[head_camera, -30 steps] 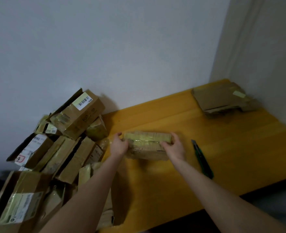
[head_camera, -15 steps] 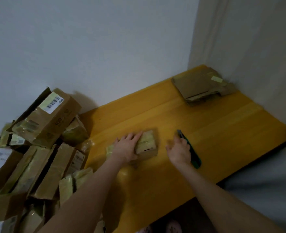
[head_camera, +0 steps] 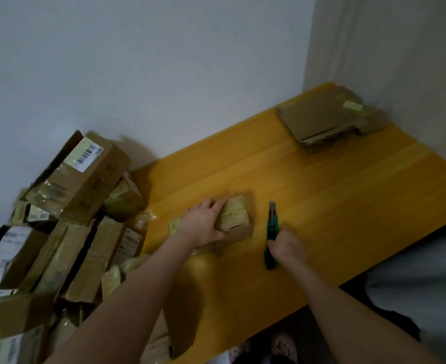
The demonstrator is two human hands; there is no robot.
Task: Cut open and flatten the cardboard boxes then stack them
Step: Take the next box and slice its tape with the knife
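Small taped box (head_camera: 236,222) is pinned to the yellow table (head_camera: 347,206), left of centre, by the left hand (head_camera: 203,224): fingers laid straight over the top, thumb along the near face. Green utility knife (head_camera: 272,227) is gripped by the right hand (head_camera: 286,245), fingers curled round the handle, tip pointed away, just right of the box and not touching it. Blade may already be extended; the grey tip is too blurred to be called. Risks: left fingers are spread across the taped top, so they would be put in the blade's path if the cut is run toward them. The box is small and slick with tape, so it could be skidded or tipped under blade pressure. Containers: the box is sealed, and nothing of its inside is shown. Pile of boxes (head_camera: 80,179) is heaped at the table's left end, a few flaps gaping, interiors dark. Flattened stack (head_camera: 321,124) is parked at the far right corner.
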